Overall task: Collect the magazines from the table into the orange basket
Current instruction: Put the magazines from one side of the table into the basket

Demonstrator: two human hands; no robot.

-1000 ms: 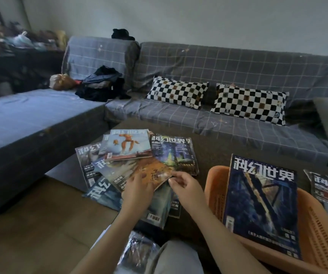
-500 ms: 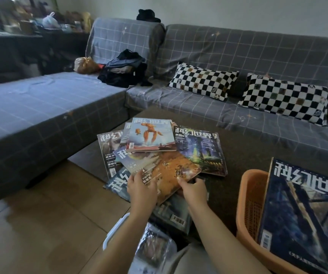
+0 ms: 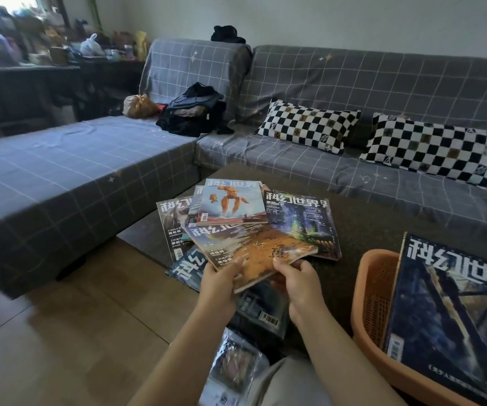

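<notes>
Head view: left hand (image 3: 218,285) and right hand (image 3: 300,281) both pinch the near edge of the orange-cover magazine (image 3: 254,250), thumbs on top, its far end over the loose magazine pile (image 3: 265,212) at the table (image 3: 362,230) left edge. Orange basket (image 3: 374,291) right, apart, holding a blue magazine (image 3: 453,312); bare tabletop between.

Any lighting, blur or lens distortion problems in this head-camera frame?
Head view: dim, flat room light with the window top left blown out; wide-angle bending at the edges stretches the orange basket; the shelf clutter far left is soft, while the orange magazine held by both hands reads sharp.
</notes>
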